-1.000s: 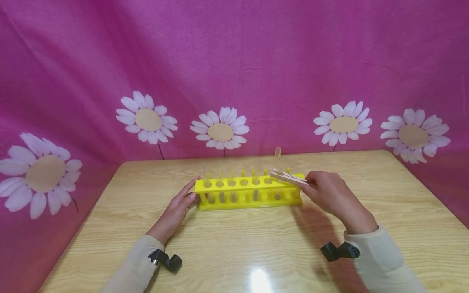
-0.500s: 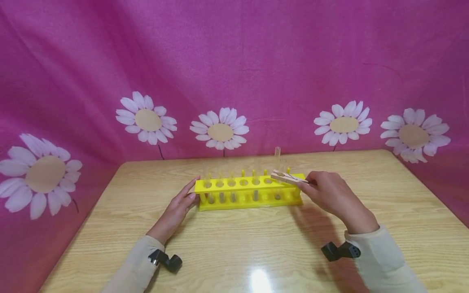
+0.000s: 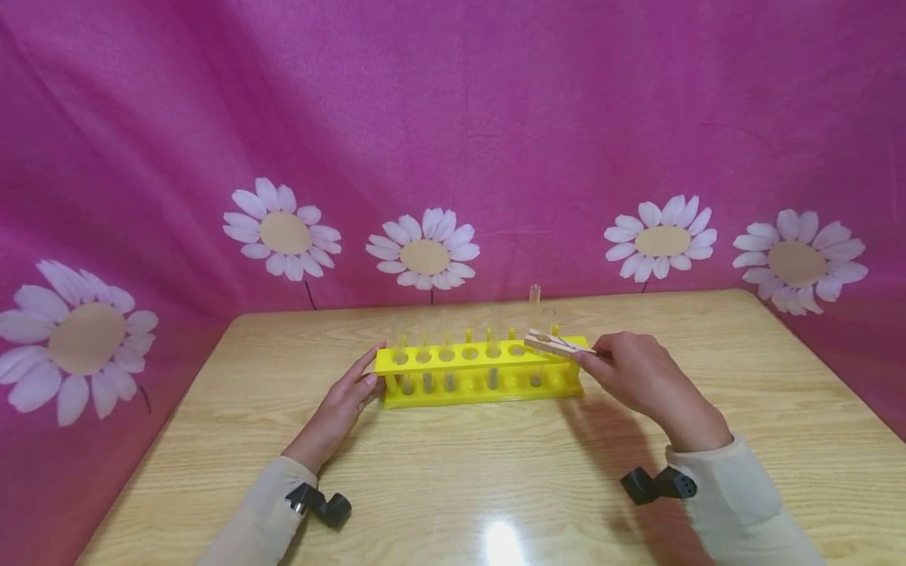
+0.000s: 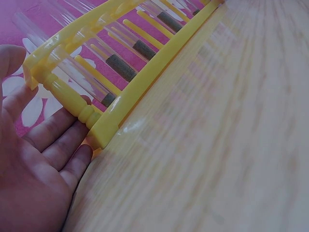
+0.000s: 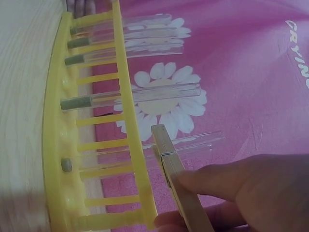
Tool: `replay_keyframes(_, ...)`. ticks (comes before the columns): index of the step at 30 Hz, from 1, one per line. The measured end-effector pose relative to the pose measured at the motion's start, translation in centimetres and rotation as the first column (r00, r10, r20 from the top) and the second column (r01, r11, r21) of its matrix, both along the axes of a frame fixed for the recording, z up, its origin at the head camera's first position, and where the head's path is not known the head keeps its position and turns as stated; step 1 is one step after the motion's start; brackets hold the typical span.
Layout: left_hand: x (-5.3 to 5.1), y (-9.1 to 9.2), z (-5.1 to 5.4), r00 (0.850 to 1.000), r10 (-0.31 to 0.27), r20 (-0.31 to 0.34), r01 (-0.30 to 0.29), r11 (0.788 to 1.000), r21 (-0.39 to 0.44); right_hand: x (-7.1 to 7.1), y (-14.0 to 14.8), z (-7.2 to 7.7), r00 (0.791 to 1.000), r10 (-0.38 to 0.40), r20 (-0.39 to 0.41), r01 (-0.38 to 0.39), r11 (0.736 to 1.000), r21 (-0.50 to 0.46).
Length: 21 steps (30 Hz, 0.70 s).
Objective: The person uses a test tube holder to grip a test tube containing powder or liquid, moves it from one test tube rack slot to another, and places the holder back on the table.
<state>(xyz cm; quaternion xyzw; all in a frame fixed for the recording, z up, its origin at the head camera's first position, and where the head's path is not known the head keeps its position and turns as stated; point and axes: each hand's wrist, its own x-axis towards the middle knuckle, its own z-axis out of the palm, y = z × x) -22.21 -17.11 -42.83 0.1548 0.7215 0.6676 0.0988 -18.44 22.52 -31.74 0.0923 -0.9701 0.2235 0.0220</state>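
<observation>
A yellow test tube rack (image 3: pixel 481 362) stands on the table, with several clear test tubes (image 5: pixel 169 91) upright in its holes. Dark grey-green matter (image 4: pixel 119 66) lies at the tubes' bottoms. My left hand (image 3: pixel 338 409) touches the rack's left end; in the left wrist view its fingers (image 4: pixel 50 130) lie fairly straight against the end post (image 4: pixel 67 96). Between thumb and fingers, my right hand (image 3: pixel 644 377) pinches a wooden test tube clamp (image 3: pixel 559 343) over the rack's right part. The clamp's tip is beside a tall tube (image 3: pixel 534 305); whether it grips that tube, I cannot tell.
The wood-grain table (image 3: pixel 453 472) reaches back to a magenta curtain (image 3: pixel 538 141) printed with white daisies. Upright yellow pegs (image 5: pixel 99 120) line the rack's back. A black camera (image 3: pixel 318 503) sits at each wrist.
Almost nothing moves: both hands, the rack and the clamp hold their places, with only a very slight shift of the whole head view.
</observation>
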Motion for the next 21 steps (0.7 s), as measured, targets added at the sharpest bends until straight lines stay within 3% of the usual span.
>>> replay_keyframes(12, 0.02, -0.16, -0.17, 0.999, 0.013, 0.036, -0.012, 0.999, -0.042, -0.01, -0.16, -0.16, 1.0, -0.014, 0.021, 0.015, 1.0, -0.017)
replay_keyframes(21, -0.15, -0.13, -0.17, 1.0, -0.001, -0.005, 0.001, 1.0, -0.028, 0.04, -0.08, 0.15, 0.999, -0.038, 0.005, 0.038, 0.999, -0.036)
